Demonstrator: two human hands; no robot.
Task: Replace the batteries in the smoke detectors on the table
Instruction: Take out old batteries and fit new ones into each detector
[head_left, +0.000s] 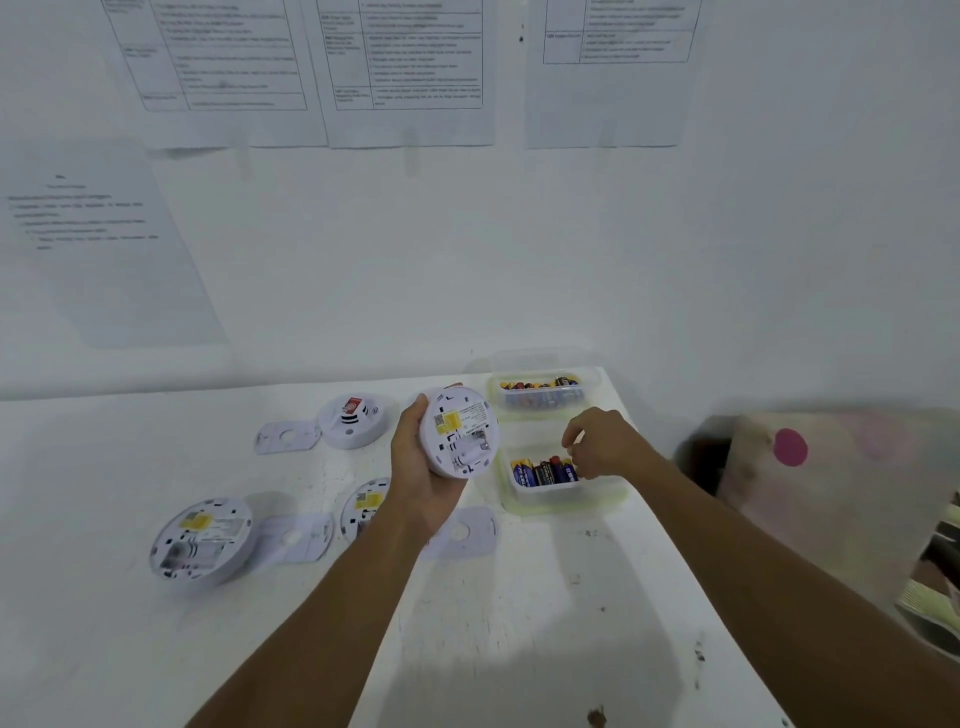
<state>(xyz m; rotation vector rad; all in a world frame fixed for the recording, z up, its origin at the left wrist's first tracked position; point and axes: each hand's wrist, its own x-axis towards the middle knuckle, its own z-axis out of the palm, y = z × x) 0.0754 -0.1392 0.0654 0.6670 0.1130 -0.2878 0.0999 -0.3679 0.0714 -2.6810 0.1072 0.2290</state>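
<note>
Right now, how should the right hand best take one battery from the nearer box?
Probably from above, pinching the upper end of one battery between fingertips. They stand packed upright in the nearer box, so only their tops are free. The right hand is already over it.

held detector (460, 431): white, yellow label
far detector (352, 420): white, red label, black stripes
near box batteries (543, 472): blue, black, yellow and red ends
worktop (519, 613): white, dark specks
right sticker (790, 447): pink
</note>
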